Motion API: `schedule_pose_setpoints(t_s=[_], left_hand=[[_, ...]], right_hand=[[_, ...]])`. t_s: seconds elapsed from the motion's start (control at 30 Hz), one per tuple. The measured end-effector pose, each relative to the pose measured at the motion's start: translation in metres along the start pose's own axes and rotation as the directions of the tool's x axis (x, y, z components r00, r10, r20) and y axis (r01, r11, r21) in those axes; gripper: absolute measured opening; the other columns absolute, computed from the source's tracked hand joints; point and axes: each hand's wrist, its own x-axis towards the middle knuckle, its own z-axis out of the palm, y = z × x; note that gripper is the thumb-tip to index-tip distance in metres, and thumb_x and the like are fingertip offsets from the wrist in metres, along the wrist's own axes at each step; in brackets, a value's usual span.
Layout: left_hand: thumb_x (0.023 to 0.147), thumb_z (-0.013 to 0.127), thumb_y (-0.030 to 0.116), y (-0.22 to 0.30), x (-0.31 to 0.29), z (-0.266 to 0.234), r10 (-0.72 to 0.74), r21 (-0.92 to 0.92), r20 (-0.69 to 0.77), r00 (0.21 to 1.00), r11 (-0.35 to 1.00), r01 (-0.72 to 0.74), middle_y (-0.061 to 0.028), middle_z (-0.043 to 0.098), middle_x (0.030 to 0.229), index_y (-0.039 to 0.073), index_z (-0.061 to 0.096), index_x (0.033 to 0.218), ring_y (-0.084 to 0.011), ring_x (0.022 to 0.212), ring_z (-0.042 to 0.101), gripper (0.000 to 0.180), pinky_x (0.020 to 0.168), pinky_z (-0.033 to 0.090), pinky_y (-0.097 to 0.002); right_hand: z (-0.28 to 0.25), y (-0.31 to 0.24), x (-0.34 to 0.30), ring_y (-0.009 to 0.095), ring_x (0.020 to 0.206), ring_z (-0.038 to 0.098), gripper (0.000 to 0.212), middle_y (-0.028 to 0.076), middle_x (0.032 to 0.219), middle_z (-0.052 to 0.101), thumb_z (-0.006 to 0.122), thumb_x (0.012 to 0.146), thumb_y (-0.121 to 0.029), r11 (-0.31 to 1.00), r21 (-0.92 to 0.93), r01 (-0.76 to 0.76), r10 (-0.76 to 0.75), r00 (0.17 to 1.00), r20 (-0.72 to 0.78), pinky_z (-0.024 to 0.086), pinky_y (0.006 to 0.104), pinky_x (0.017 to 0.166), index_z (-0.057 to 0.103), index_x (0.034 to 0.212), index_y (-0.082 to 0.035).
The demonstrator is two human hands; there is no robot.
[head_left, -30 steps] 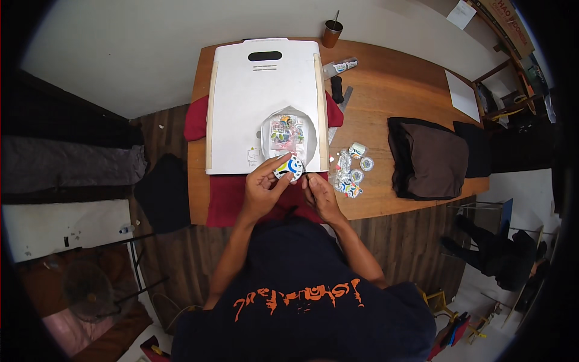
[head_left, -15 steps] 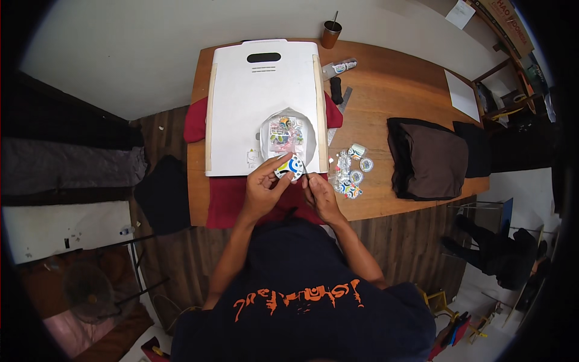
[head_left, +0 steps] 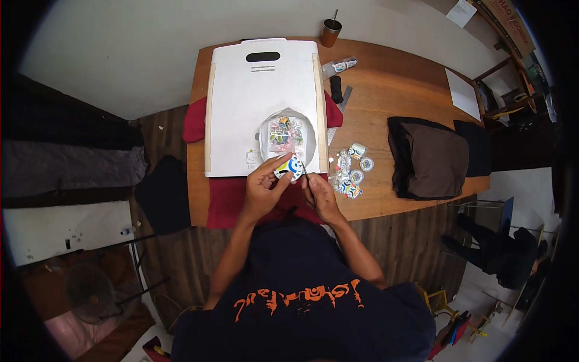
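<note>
My left hand (head_left: 263, 188) is closed on a round printed patch (head_left: 289, 169), white with yellow, blue and black shapes, pinched between thumb and fingers. In my right hand (head_left: 323, 198) is a thin dark pointed tool (head_left: 306, 177); its tip is at the patch's right edge, and its exact kind is too small to make out. Both hands are over the near edge of a large white board (head_left: 259, 96) with a slot handle. Just beyond them, a round opening (head_left: 313, 139) in the board shows colourful printed pieces (head_left: 284, 133).
Right of the board lie several printed cutouts and small rolls (head_left: 350, 175), a metal ruler (head_left: 345, 99), a black object (head_left: 336, 88) and a clear packet (head_left: 339, 67). A brown cup (head_left: 330, 33) stands at the back. Folded dark cloth (head_left: 428, 158) covers the table's right side. Red cloth (head_left: 226, 202) shows under the board.
The tool and my right fingers have shifted very slightly at the patch's edge. My left hand keeps its hold, and the rest looks the same.
</note>
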Motion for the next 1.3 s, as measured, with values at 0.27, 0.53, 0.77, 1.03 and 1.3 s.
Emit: schedule_pose_setpoints(t_s=[0.27, 0.53, 0.77, 1.03, 1.3], left_hand=[[0.090, 0.059, -0.011, 0.001, 0.000, 0.000, -0.013, -0.010, -0.001, 1.000, 1.000, 0.013, -0.0132, 0.058, 0.124, -0.007, 0.056, 0.130, -0.0131, 0.105, 0.059, 0.040, 0.084, 0.051, -0.0224], [0.091, 0.059, -0.010, 0.000, -0.001, 0.000, -0.008, -0.008, 0.008, 1.000, 1.000, 0.008, -0.0126, 0.057, 0.125, -0.007, 0.056, 0.130, -0.0131, 0.106, 0.059, 0.040, 0.085, 0.052, -0.0227], [0.091, 0.058, -0.011, 0.003, 0.000, 0.001, 0.003, -0.013, 0.012, 1.000, 1.000, -0.003, -0.0127, 0.058, 0.123, -0.007, 0.056, 0.130, -0.0129, 0.103, 0.060, 0.040, 0.084, 0.052, -0.0224], [0.090, 0.059, -0.012, 0.002, 0.000, 0.002, 0.016, -0.022, -0.013, 1.000, 1.000, -0.016, -0.0124, 0.058, 0.121, -0.007, 0.055, 0.130, -0.0125, 0.100, 0.061, 0.041, 0.082, 0.052, -0.0220], [0.088, 0.060, -0.014, 0.003, 0.000, 0.004, 0.011, -0.038, -0.052, 0.999, 0.999, -0.013, -0.0114, 0.059, 0.118, -0.007, 0.054, 0.132, -0.0125, 0.100, 0.062, 0.045, 0.084, 0.051, -0.0216]], right_hand=[[0.000, 0.002, -0.001, 0.003, 0.046, 0.025, 0.034, -0.006, 0.058, 0.032, 0.039, 0.106, -0.039, 0.998, 0.064, 0.007, -0.007, 1.000, -0.005, 0.020, 0.0210, 0.044, 0.051, 0.099, -0.007], [0.002, -0.001, -0.001, 0.003, 0.046, 0.025, 0.034, -0.006, 0.058, 0.032, 0.039, 0.106, -0.038, 0.998, 0.058, 0.011, -0.010, 1.000, -0.002, 0.020, 0.0211, 0.044, 0.050, 0.098, -0.007], [0.002, 0.000, 0.000, 0.004, 0.046, 0.025, 0.035, -0.006, 0.057, 0.032, 0.038, 0.106, -0.038, 0.999, 0.031, 0.027, -0.027, 0.999, -0.020, 0.020, 0.0214, 0.043, 0.050, 0.098, -0.007], [0.002, -0.003, 0.000, 0.004, 0.046, 0.025, 0.036, -0.006, 0.057, 0.032, 0.037, 0.106, -0.039, 0.999, 0.031, 0.016, -0.016, 1.000, -0.027, 0.021, 0.0213, 0.043, 0.051, 0.098, -0.007], [0.003, 0.000, 0.000, 0.004, 0.046, 0.025, 0.036, -0.006, 0.057, 0.032, 0.038, 0.106, -0.040, 0.998, 0.066, -0.005, 0.005, 1.000, -0.009, 0.020, 0.0210, 0.043, 0.051, 0.098, -0.007]])
